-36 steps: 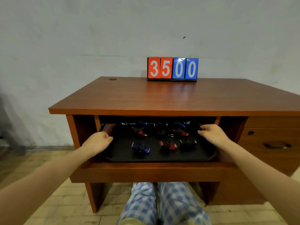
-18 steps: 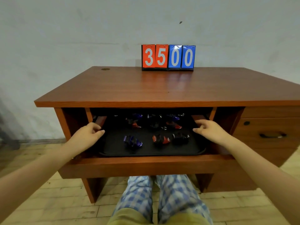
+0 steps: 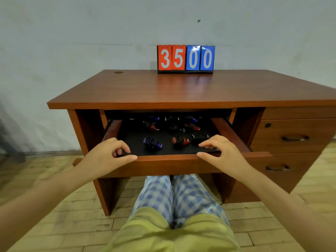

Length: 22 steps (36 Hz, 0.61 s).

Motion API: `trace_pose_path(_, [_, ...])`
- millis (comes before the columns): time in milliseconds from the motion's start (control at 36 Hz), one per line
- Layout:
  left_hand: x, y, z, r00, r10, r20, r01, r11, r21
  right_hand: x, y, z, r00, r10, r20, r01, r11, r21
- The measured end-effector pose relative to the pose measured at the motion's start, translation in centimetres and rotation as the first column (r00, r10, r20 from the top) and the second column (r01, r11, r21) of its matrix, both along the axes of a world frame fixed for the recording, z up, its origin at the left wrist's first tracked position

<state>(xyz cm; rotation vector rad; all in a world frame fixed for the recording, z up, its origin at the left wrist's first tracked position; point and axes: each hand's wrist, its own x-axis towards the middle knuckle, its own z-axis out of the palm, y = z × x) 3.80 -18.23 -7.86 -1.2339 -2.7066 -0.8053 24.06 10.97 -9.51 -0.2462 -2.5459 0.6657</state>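
**Both hands on the front board of the pulled-out drawer**

Under the desk [image 3: 181, 88], open drawer [image 3: 167, 160] drawn well out toward 6 o'clock, front board nearest the knees. At the board's 9 o'clock end, left hand [image 3: 105, 157]; at its 3 o'clock end, right hand [image 3: 225, 153]; the two well apart. Each half closed: fingers [image 3: 119, 149] curled over the board's top edge with tips down on the black tray [image 3: 134, 140], thumb stretched flat along the board's top and pointing inward toward the other hand. Board pinched between thumb and fingers on both sides. Impossible to tell whether the tray's near rim is caught in the same grip.

Inside, the tray filling the drawer floor from side to side. On it, small glossy pieces, too small to name:
- blue piece [image 3: 152, 143] at 7 o'clock of the tray
- red piece [image 3: 181, 140] at 6 o'clock
- black piece [image 3: 199, 137] at 5 o'clock, just beside the right fingertips
- back cluster [image 3: 172, 122] of blue, red and dark pieces along 12 o'clock, partly in shadow under the desk top

On the desk top at 12 o'clock, against the wall, scoreboard [image 3: 186, 59] reading 3500: two red cards, two blue. At 3 o'clock of the open drawer, shut side drawers [image 3: 294, 128] with dark handles. At 6 o'clock, below the board, blue checked trousers [image 3: 172, 193].
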Motion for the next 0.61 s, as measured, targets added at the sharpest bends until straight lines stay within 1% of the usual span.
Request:
trace_pose_path(139, [0.1, 1.2, 0.6, 1.000, -0.016, -0.017, 0.017, 0.998, 0.056, -0.3, 0.4, -0.1, 1.000, 0.007, 0.019, -0.009, 0.998, 0.065])
trace_pose_path(222, [0.1, 2.6, 0.7, 0.998, -0.029, -0.053, 0.034, 0.996, 0.087, -0.3, 0.6, 0.0, 0.999, 0.041, 0.032, -0.043, 0.997, 0.060])
trace_pose_path(333, [-0.4, 5.2, 0.5, 0.997, -0.037, -0.071, 0.040, 0.998, 0.042, -0.2, 1.0, 0.0, 0.993, 0.067, 0.096, -0.079, 0.989, 0.129])
trace_pose_path(472, [-2.2, 7.6, -0.1, 0.998, -0.016, -0.063, 0.012, 0.998, -0.063, -0.6, 1.0, -0.2, 0.996, 0.037, 0.080, -0.049, 0.989, 0.143])
trace_pose_path(611, [-3.8, 8.1, -0.7, 0.999, 0.033, -0.013, -0.033, 0.999, -0.016, -0.8, 0.9, -0.3, 0.997, 0.018, 0.073, -0.029, 0.989, 0.144])
